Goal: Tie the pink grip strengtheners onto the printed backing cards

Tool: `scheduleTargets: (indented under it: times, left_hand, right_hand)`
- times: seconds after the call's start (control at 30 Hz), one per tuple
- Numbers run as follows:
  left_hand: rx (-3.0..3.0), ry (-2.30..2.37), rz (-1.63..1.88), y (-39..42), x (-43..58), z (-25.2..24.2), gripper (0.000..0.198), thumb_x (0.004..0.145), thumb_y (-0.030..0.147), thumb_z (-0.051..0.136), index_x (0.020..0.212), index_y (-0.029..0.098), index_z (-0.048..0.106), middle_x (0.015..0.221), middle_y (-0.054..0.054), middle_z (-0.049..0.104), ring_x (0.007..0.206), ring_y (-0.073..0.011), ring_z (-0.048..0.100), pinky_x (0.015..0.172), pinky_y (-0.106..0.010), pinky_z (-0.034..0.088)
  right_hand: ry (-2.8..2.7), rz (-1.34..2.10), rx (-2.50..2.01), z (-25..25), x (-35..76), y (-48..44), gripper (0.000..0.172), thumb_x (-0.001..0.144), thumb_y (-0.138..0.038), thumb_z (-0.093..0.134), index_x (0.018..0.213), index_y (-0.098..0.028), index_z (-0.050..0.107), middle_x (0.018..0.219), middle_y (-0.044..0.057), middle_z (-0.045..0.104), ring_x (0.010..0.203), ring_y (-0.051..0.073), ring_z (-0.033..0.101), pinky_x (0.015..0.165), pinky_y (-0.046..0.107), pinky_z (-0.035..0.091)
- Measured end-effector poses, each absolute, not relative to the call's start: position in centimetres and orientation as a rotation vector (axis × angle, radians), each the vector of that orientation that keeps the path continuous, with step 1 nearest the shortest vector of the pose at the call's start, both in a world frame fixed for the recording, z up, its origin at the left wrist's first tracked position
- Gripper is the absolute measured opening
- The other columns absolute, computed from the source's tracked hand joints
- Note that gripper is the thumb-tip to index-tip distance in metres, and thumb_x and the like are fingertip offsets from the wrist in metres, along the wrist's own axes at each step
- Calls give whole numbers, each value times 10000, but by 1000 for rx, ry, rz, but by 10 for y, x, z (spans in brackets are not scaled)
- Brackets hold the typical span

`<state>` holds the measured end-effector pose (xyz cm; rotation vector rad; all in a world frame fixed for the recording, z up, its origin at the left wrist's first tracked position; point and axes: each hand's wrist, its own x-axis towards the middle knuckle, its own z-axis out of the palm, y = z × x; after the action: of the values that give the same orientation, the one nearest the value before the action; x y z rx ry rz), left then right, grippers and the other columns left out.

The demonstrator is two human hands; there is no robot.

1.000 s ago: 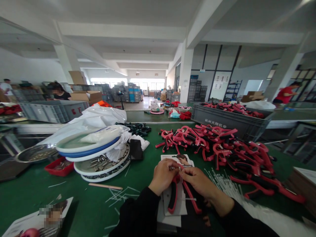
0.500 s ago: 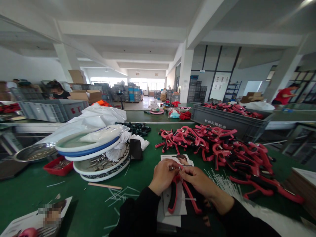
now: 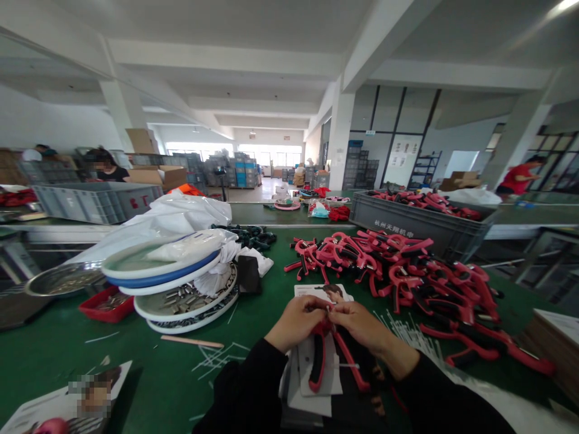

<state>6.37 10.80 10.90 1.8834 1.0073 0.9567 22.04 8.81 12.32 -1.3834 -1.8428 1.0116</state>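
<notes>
Green workbench under heaped red-handled tools

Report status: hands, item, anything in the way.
Left hand, right hand both gripping top of red-and-black handled tool. Tool over printed card. Heap of similar tools off right, apart from the hands.

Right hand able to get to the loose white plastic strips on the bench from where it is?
Probably yes. The right hand is pinched on the top of the red-and-black handled tool, but the loose white plastic strips lie just beside it, and nothing seems to stand between them on the green bench mat.
</notes>
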Motion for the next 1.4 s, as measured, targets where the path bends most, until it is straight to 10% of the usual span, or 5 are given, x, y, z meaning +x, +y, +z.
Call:
scheduleTargets:
  times: [0.43, 0.63, 0.9, 1.17, 1.4]
  left_hand:
    - [1867, 953, 1014, 106, 61, 104, 211, 787, 297, 559, 905, 156, 663, 850, -42, 712, 802, -168, 643, 758, -259, 478]
    - [1912, 1078, 1026, 100, 60, 108, 172, 783, 313, 551, 855, 231, 684, 894, -13, 711, 912, -201, 619, 840, -315, 454]
    - [1946, 1104, 1020, 99, 62, 106, 173, 755, 263, 587, 891, 200, 673, 898, -42, 717, 911, -209, 634, 844, -346, 469]
    - [2009, 1084, 1018, 101, 64, 104, 201, 784, 255, 552, 931, 191, 674, 917, -30, 719, 842, -164, 654, 775, -257, 495]
    - [2165, 1319, 1033, 92, 68, 116, 145, 814, 271, 524, 826, 257, 668, 924, -15, 696, 960, -256, 583, 1002, -588, 226]
  right_hand:
    - [-1929, 845, -1323, 116, 223, 94, 245, 718, -338, 538, 531, -190, 595, 867, 42, 695, 1064, 263, 537, 981, 380, 312]
    - [-1800, 747, -1371, 104, 224, 82, 240, 759, -396, 536, 766, -174, 624, 692, 20, 653, 685, 198, 601, 714, 326, 446]
    - [-1705, 831, -1328, 109, 222, 81, 172, 736, -318, 525, 667, -194, 621, 1142, 90, 630, 1210, 260, 442, 999, 368, 292]
    - [-1736, 941, -1350, 117, 225, 96, 151, 651, -281, 563, 595, -162, 636, 777, 39, 694, 895, 240, 606, 803, 333, 423]
    - [-1726, 861, -1345, 100, 226, 95, 146, 659, -288, 597, 708, -157, 638, 597, -20, 602, 577, 133, 533, 571, 240, 415]
